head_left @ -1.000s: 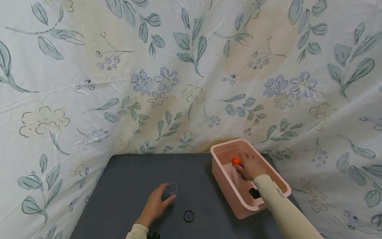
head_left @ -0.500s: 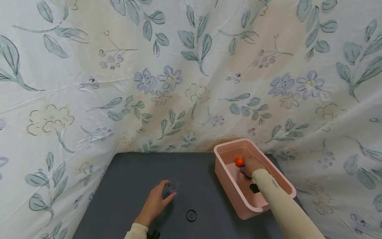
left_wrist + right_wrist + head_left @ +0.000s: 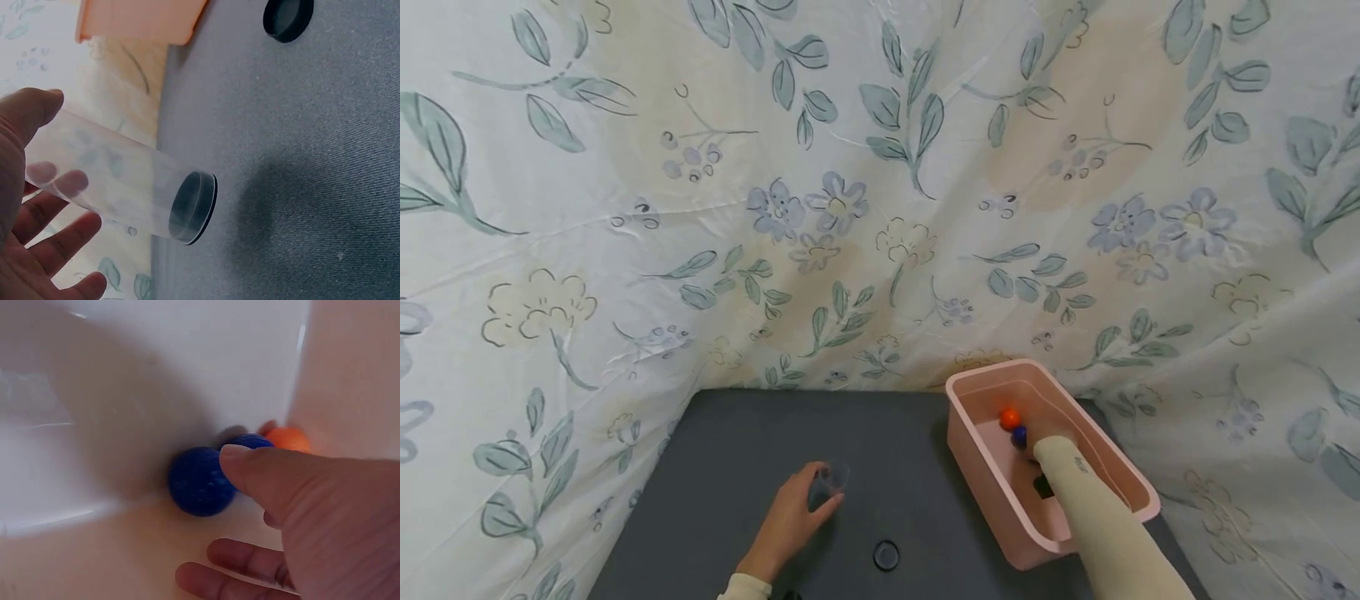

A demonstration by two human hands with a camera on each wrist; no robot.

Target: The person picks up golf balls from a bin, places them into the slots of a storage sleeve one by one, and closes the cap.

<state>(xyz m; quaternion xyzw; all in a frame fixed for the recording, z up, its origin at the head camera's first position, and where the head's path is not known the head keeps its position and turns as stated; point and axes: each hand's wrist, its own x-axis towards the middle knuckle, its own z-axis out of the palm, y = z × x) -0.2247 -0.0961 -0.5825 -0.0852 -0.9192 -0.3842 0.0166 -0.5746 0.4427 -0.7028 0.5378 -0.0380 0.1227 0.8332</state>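
Lower into the pink bin (image 3: 977, 471) than a second ago, the right hand (image 3: 331, 519) is now mostly hidden behind its sleeve from the head view, and a blue ball beside the orange ball (image 3: 1010, 418) has come into plain sight; the left hand has hardly shifted. Seen from the right wrist, the thumb overlaps the nearer blue ball (image 3: 199, 482) and a second blue ball (image 3: 253, 441) just behind it, while two fingers lie loosely apart. Whether it pinches either one I cannot tell. All three balls I can make out sit in the bin, toward its far end. Outside it, the left hand (image 3: 790, 517) grips a clear tube (image 3: 125, 169) between thumb and fingers over the table, with a black end piece (image 3: 194, 206) at the lower end; whether that end touches down is unclear. As for progress, I judge it early: the black cap (image 3: 886, 555) is off and lies loose on the table between tube and bin, I see no ball inside the tube, and none is out of the bin yet. Beneath everything spreads a dark grey table (image 3: 722, 450), and a pale sheet (image 3: 625, 125) printed with leaves and blue flowers hangs behind and along both sides, hiding the room beyond.
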